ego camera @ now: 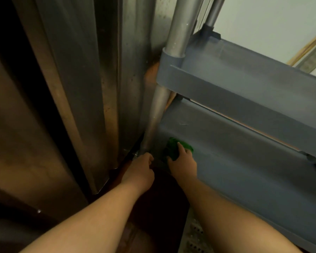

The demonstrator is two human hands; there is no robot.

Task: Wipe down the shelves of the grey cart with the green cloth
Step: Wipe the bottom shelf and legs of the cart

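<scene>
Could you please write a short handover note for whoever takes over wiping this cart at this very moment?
Left hand: grip closed around the base of the cart's silver metal corner post, steadying it.
Right hand: pressing the crumpled green cloth onto the lower grey plastic shelf, at its corner next to the post.
The upper grey plastic shelf sits directly above, with nothing visible on it.
Done: cannot tell which surfaces are already wiped; no wet streaks show clearly.
Left: probably sweep the cloth across the rest of the lower shelf, then check the upper one.

cloth point(173, 147) on lower shelf point(235, 161) | upper shelf point(244, 73) above | post point(159, 106) left
</scene>
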